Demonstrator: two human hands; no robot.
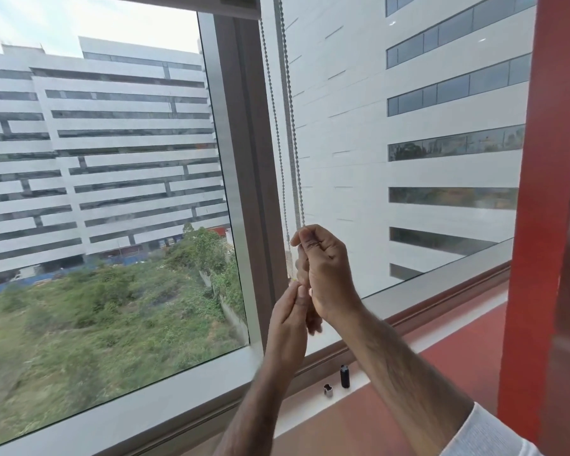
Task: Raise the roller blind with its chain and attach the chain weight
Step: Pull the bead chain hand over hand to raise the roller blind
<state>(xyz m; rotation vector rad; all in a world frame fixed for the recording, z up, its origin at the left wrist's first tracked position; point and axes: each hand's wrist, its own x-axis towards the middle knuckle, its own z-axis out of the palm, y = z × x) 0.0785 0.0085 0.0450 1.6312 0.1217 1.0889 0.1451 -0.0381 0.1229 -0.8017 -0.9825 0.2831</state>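
A grey beaded chain (288, 103) hangs in two strands from the blind's top rail (237, 3) down the window mullion. My right hand (323, 268) is closed around the right strand near its lower end. My left hand (288, 319) sits just below it, fingertips pinched on the chain's bottom loop, where a small yellowish bit shows. The blind fabric is rolled up out of sight at the top. On the sill lie a black cylinder (345, 376) and a small silver cap (328, 391), both apart from my hands.
The brown mullion (244, 159) splits two large panes. A red pillar (540, 192) stands at the right. The red sill ledge (458, 350) runs below the window. Buildings and greenery lie outside.
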